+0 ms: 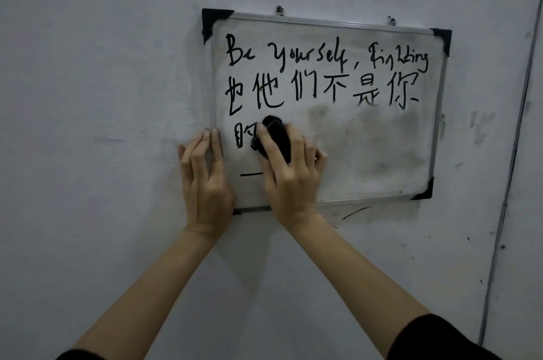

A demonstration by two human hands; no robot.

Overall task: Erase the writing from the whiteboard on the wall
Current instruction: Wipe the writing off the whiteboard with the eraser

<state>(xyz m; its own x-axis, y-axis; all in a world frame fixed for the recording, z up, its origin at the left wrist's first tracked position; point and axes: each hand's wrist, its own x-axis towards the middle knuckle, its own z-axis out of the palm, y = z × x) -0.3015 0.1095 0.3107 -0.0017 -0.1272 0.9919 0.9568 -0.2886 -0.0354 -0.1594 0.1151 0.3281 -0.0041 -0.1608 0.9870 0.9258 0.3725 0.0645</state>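
Though the lower right of the whiteboard [382, 148] is already a grey smear with no letters left, most of the writing [323, 72] is untouched: the English line along the top and the row of characters under it are whole, and at lower left one character and a short dash remain. By my reckoning the job is under halfway done. The right hand [289, 174] is closed around a dark eraser [276, 139], pressing it flat against the board just beside that last low character. The left hand [205, 177] rests with fingers together on the board's left edge, holding nothing, seemingly steadying the frame. The board hangs slightly crooked from two hooks [279, 10] on a pale painted wall [102, 66], which is scuffed and flecked with black marks near the board's lower right corner. A thin cable [517, 124] runs down the wall at far right, and the light is dim
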